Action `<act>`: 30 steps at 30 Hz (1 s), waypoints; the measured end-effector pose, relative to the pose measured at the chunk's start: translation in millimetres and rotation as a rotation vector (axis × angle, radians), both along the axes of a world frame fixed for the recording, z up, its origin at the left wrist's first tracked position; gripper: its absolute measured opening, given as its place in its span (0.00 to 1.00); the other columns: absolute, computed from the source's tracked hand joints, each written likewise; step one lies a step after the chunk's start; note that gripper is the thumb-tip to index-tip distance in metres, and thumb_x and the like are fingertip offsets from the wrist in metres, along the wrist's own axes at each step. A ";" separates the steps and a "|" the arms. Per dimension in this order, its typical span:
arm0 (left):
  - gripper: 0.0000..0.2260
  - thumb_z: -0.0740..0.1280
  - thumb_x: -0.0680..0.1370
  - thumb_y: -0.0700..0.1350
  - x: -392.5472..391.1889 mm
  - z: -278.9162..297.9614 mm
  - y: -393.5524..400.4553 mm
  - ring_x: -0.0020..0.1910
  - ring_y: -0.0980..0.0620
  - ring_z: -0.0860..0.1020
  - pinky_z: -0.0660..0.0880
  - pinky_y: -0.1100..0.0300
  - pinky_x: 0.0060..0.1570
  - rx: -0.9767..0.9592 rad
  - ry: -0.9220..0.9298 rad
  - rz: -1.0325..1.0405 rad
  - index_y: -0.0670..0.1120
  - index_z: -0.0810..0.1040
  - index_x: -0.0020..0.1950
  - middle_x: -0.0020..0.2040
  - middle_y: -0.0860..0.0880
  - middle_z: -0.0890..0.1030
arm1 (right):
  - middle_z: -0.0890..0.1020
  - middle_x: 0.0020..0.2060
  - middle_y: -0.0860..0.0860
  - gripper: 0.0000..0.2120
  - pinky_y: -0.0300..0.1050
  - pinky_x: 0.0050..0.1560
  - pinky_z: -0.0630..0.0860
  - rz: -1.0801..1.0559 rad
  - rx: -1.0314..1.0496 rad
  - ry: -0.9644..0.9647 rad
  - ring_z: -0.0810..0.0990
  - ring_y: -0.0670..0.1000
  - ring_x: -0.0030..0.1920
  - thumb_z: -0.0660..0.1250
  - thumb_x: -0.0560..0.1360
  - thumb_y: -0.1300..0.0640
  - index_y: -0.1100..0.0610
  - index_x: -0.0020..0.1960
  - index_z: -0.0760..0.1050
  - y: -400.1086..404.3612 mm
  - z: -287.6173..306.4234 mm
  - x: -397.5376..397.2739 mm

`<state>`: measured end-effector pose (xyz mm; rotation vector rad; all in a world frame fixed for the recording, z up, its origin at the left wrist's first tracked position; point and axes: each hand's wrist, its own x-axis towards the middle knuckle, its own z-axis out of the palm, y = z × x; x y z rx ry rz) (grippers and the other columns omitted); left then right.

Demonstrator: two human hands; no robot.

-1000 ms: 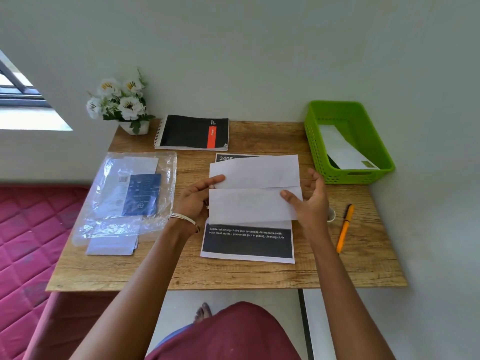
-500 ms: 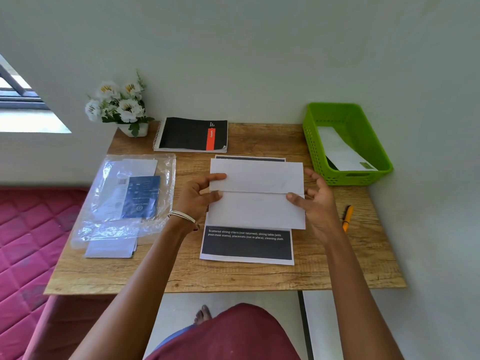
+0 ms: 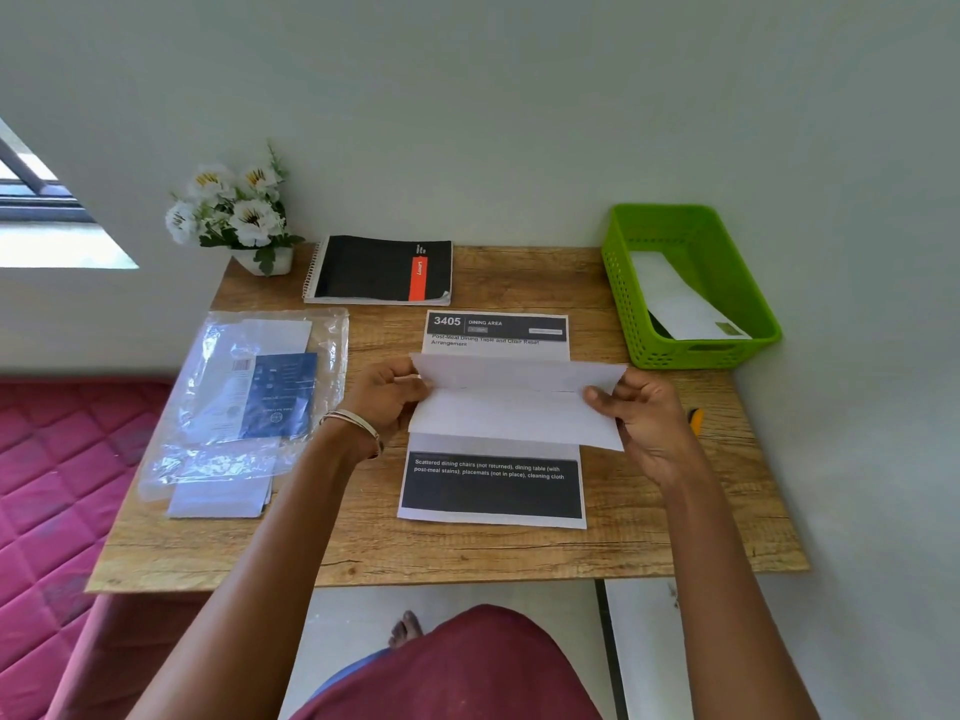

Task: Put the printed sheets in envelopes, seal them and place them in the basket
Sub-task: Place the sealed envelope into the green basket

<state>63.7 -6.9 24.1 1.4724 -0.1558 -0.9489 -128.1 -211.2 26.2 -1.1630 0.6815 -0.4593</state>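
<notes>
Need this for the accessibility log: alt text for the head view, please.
Both hands, left and right, hold a white envelope by its ends, flap open, above a printed sheet on a wooden table. A green basket at the far right holds another envelope; a plastic packet lies left.

two envelopes, one basket, one notebook
</notes>
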 end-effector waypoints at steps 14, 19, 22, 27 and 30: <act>0.11 0.71 0.72 0.35 0.7 -7.7 11.0 0.53 0.45 0.79 0.79 0.52 0.47 0.174 -0.194 -0.070 0.45 0.81 0.53 0.56 0.45 0.80 | 0.84 0.52 0.49 0.12 0.39 0.52 0.76 0.082 -0.279 0.235 0.79 0.45 0.56 0.64 0.71 0.74 0.63 0.42 0.83 8.5 -9.8 5.7; 0.16 0.72 0.71 0.37 -8.1 -30.5 8.7 0.51 0.48 0.78 0.78 0.52 0.50 0.401 -0.522 -0.122 0.51 0.78 0.55 0.56 0.48 0.78 | 0.81 0.56 0.50 0.15 0.35 0.59 0.73 0.026 -0.537 0.220 0.77 0.40 0.58 0.59 0.76 0.71 0.60 0.49 0.82 32.2 -21.1 15.2; 0.17 0.72 0.71 0.39 -10.3 -39.4 8.5 0.54 0.46 0.77 0.75 0.49 0.57 0.473 -0.671 -0.149 0.50 0.78 0.59 0.58 0.45 0.79 | 0.75 0.66 0.53 0.15 0.45 0.70 0.63 0.258 -0.808 0.322 0.70 0.47 0.66 0.62 0.78 0.56 0.58 0.63 0.76 48.6 -33.6 23.8; 0.18 0.68 0.74 0.40 -29.0 -47.6 2.5 0.65 0.42 0.68 0.66 0.51 0.65 0.640 -0.981 -0.186 0.43 0.75 0.64 0.67 0.42 0.68 | 0.50 0.78 0.53 0.27 0.49 0.74 0.40 0.620 -1.315 0.565 0.45 0.55 0.77 0.50 0.81 0.45 0.51 0.77 0.53 75.1 -68.1 40.0; 0.17 0.67 0.73 0.40 -38.6 -56.9 5.8 0.68 0.36 0.62 0.67 0.40 0.62 0.714 -1.268 -0.312 0.43 0.75 0.62 0.72 0.40 0.62 | 0.45 0.78 0.53 0.30 0.51 0.73 0.34 0.679 -1.424 0.668 0.38 0.56 0.77 0.36 0.78 0.42 0.49 0.78 0.46 80.9 -78.6 40.8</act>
